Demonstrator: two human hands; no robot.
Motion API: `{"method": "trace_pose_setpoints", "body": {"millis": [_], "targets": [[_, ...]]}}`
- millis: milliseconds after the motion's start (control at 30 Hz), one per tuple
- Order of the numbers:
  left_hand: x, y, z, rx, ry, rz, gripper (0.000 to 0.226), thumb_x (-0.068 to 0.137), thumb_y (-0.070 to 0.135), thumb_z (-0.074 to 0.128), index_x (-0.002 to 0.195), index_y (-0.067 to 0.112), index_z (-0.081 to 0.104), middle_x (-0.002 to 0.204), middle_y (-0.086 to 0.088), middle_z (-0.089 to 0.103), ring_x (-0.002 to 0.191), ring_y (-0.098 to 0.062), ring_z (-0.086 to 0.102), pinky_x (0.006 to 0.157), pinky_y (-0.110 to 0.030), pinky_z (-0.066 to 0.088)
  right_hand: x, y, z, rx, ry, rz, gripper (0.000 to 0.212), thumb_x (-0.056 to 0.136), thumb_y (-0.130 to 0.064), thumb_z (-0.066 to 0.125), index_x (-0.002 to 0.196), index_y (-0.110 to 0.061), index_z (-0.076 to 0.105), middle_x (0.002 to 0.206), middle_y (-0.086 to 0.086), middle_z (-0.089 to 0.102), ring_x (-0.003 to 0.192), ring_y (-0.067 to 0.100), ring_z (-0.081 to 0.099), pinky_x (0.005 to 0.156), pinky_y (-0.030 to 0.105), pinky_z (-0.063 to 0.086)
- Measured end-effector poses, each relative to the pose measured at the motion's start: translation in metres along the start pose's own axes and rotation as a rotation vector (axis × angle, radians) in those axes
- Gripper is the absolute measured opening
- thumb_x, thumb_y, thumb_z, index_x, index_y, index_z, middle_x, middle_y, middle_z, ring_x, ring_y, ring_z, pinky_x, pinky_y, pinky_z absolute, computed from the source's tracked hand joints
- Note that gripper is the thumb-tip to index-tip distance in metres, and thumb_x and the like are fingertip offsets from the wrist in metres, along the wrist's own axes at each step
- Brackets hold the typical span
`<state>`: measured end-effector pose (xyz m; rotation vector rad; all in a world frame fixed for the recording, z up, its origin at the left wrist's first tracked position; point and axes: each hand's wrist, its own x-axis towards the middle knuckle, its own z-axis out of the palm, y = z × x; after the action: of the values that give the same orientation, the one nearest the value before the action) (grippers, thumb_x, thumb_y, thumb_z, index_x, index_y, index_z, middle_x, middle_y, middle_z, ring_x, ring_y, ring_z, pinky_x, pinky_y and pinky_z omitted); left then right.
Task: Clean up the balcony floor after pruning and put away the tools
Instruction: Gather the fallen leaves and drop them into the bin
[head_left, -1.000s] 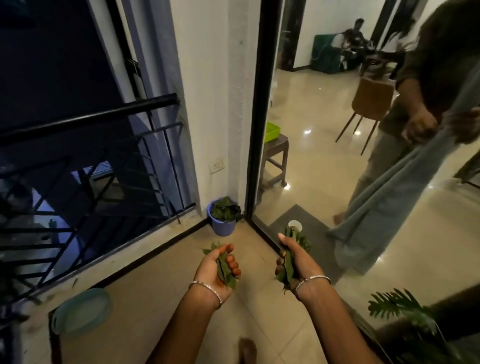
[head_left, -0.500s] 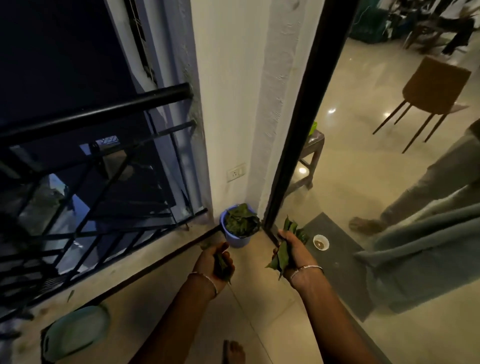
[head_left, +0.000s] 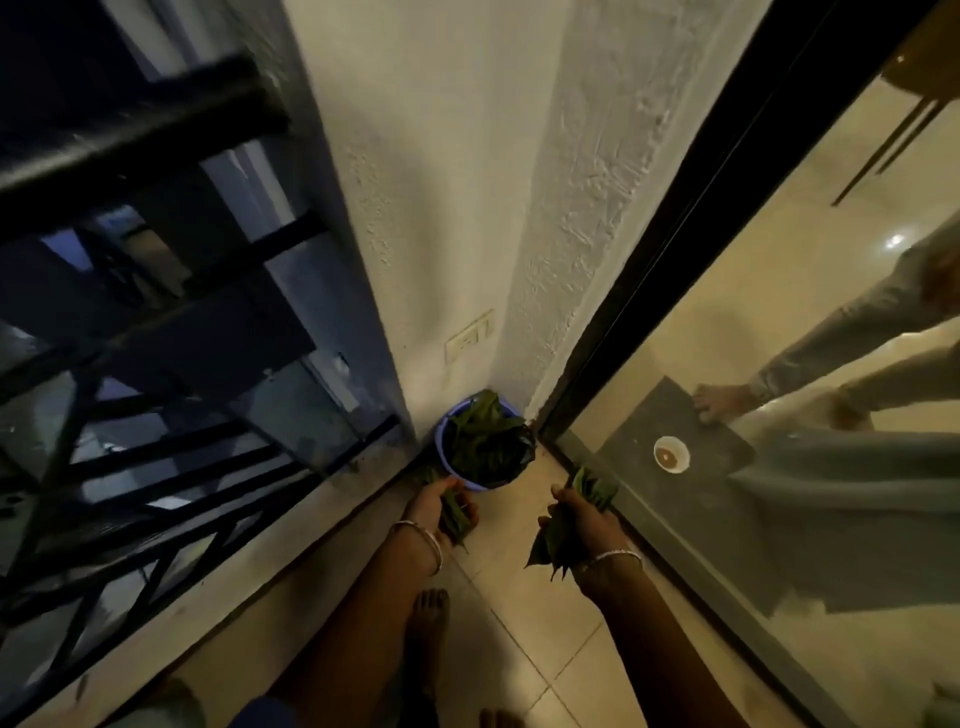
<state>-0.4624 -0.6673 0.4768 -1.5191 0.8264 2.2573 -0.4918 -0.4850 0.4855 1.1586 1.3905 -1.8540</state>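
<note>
A small blue bucket (head_left: 442, 441) stands in the balcony corner against the white wall, heaped with green leaves (head_left: 485, 441). My left hand (head_left: 434, 506) grips a bunch of cut leaves (head_left: 457, 517) right at the bucket's near rim. My right hand (head_left: 576, 519) grips another bunch of leaves (head_left: 553, 543), a little to the right of the bucket and nearer the door track. Both wrists wear thin bangles.
A black metal railing (head_left: 145, 467) runs along the left. A dark sliding-door frame (head_left: 691, 234) stands at right; beyond it lie a grey mat (head_left: 634, 415) with a small white cup (head_left: 671, 454), and another person's feet (head_left: 719, 402) and grey cloth. My bare foot (head_left: 428, 613) is on the tiles.
I have moved closer to the corner and look more steeply down. Both hands with their leaves have come forward to the bucket; the left hand now reaches its rim.
</note>
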Motion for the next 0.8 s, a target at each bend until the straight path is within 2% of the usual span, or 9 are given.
{"method": "trace_pose_setpoints", "body": {"millis": [167, 200, 233, 267, 333, 433, 533, 667, 800], "targets": [[0.121, 0.037, 0.014, 0.034, -0.006, -0.088, 0.025, 0.102, 0.016, 0.043, 0.078, 0.011, 0.051, 0.055, -0.003, 0.041, 0.05, -0.017, 0.049, 0.052, -0.026, 0.04, 0.114, 0.009, 0.047, 0.02, 0.112, 0.001, 0.022, 0.086, -0.006, 0.071, 0.105, -0.003, 0.059, 0.086, 0.016, 0.066, 0.072, 0.029, 0.063, 0.064, 0.037, 0.054], [0.144, 0.043, 0.016, 0.023, -0.033, -0.11, 0.022, 0.102, 0.016, 0.041, 0.085, 0.013, 0.054, 0.057, -0.015, 0.058, 0.054, -0.015, 0.058, 0.054, -0.024, 0.046, 0.139, 0.012, 0.056, 0.023, 0.125, 0.0, 0.023, 0.086, -0.006, 0.071, 0.105, -0.003, 0.059, 0.086, 0.016, 0.066, 0.072, 0.029, 0.064, 0.063, 0.037, 0.054], [0.164, 0.047, 0.02, 0.003, -0.066, -0.127, 0.021, 0.104, 0.017, 0.038, 0.099, 0.014, 0.059, 0.072, -0.025, 0.068, 0.075, -0.015, 0.067, 0.069, -0.026, 0.053, 0.162, 0.014, 0.064, 0.015, 0.135, -0.009, 0.024, 0.085, -0.007, 0.072, 0.105, -0.004, 0.06, 0.087, 0.016, 0.067, 0.073, 0.03, 0.065, 0.064, 0.038, 0.055], [0.186, 0.051, 0.022, -0.017, -0.096, -0.15, 0.028, 0.106, 0.02, 0.035, 0.122, 0.013, 0.057, 0.113, -0.032, 0.063, 0.107, -0.021, 0.064, 0.093, -0.03, 0.049, 0.188, 0.017, 0.071, 0.007, 0.147, -0.024, 0.024, 0.085, -0.007, 0.072, 0.105, -0.005, 0.06, 0.089, 0.016, 0.068, 0.074, 0.03, 0.065, 0.065, 0.038, 0.055], [0.222, 0.056, 0.026, -0.012, -0.156, -0.191, 0.044, 0.107, 0.026, 0.033, 0.144, 0.005, 0.042, 0.145, -0.024, 0.044, 0.14, -0.032, 0.036, 0.114, -0.039, 0.029, 0.23, 0.021, 0.084, -0.019, 0.158, -0.059, 0.024, 0.084, -0.006, 0.072, 0.106, -0.005, 0.063, 0.091, 0.016, 0.069, 0.079, 0.032, 0.066, 0.072, 0.042, 0.057], [0.278, 0.063, 0.027, 0.135, -0.207, -0.158, 0.049, 0.096, 0.036, 0.052, 0.138, 0.011, 0.052, 0.148, -0.016, 0.044, 0.137, -0.035, 0.039, 0.117, -0.045, 0.026, 0.293, 0.029, 0.098, -0.058, 0.15, -0.078, 0.035, 0.082, -0.004, 0.074, 0.115, -0.002, 0.063, 0.108, 0.018, 0.069, 0.092, 0.035, 0.067, 0.087, 0.047, 0.056], [0.309, 0.07, 0.027, 0.169, -0.281, -0.19, 0.039, 0.088, 0.044, 0.06, 0.117, 0.021, 0.071, 0.127, -0.011, 0.063, 0.123, -0.032, 0.051, 0.114, -0.046, 0.029, 0.335, 0.033, 0.111, -0.119, 0.142, -0.103, 0.047, 0.081, -0.007, 0.077, 0.125, -0.004, 0.061, 0.119, 0.016, 0.066, 0.105, 0.035, 0.064, 0.093, 0.045, 0.053], [0.322, 0.066, 0.019, 0.084, -0.146, -0.074, 0.054, 0.102, 0.042, 0.037, 0.149, 0.015, 0.037, 0.154, -0.01, 0.036, 0.143, -0.028, 0.032, 0.119, -0.042, 0.022, 0.363, 0.031, 0.122, -0.164, 0.022, -0.085, 0.045, 0.079, -0.011, 0.08, 0.121, -0.009, 0.065, 0.115, 0.012, 0.069, 0.103, 0.032, 0.066, 0.094, 0.047, 0.053], [0.309, 0.072, 0.001, 0.074, -0.076, -0.035, 0.056, 0.103, 0.038, 0.036, 0.15, 0.009, 0.03, 0.156, -0.009, 0.032, 0.145, -0.025, 0.029, 0.117, -0.041, 0.025, 0.362, 0.033, 0.118, -0.295, -0.034, -0.095, 0.034, 0.087, -0.01, 0.068, 0.121, -0.014, 0.066, 0.118, 0.011, 0.067, 0.111, 0.032, 0.062, 0.1, 0.049, 0.05]]}}
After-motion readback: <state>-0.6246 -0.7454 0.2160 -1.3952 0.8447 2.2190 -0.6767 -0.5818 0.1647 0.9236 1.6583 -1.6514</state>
